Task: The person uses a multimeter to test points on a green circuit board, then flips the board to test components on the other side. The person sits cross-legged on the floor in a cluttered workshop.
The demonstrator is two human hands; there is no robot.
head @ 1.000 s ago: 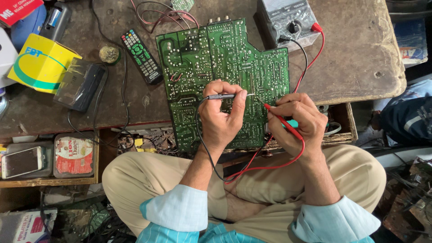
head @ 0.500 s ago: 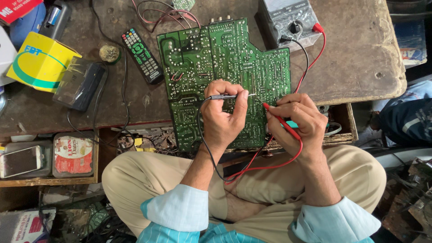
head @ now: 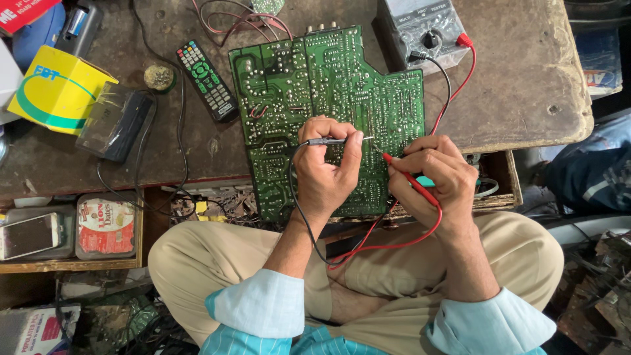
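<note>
Nearest the camera, a person sits cross-legged in tan trousers (head: 526, 263) and light blue rolled sleeves (head: 253, 306), knees tucked under the edge of a worn brown wooden counter (head: 519, 85). The left hand (head: 325, 174) rests over the lower part of a large green printed circuit board (head: 315, 92); its fingers (head: 351, 151) are curled and pinch a slim black test probe (head: 332, 141), held level, its metal tip pointing right onto the board's solder side. A black lead (head: 299, 204) runs from this probe down past the wrist. The right hand (head: 434, 174) sits just beside the left, at the board's lower right edge; its fingers (head: 411, 164) are pressed together around a red test probe (head: 411, 179), whose tip angles up and left to the board, close to the black probe's tip. A red lead (head: 394, 243) loops down across the lap.

The board lies flat, its bottom edge overhanging the counter's front toward the lap. Left of it lie a black remote control with coloured buttons (head: 207, 80), a dark rectangular plastic case (head: 115, 121) and a yellow cardboard box (head: 56, 89). Below the counter edge on the left, a shelf holds a white-screened phone (head: 29, 235) and a red-and-white tin (head: 105, 225).

At the far edge stands a grey boxy multimeter (head: 424, 29), with both leads plugged in.
</note>
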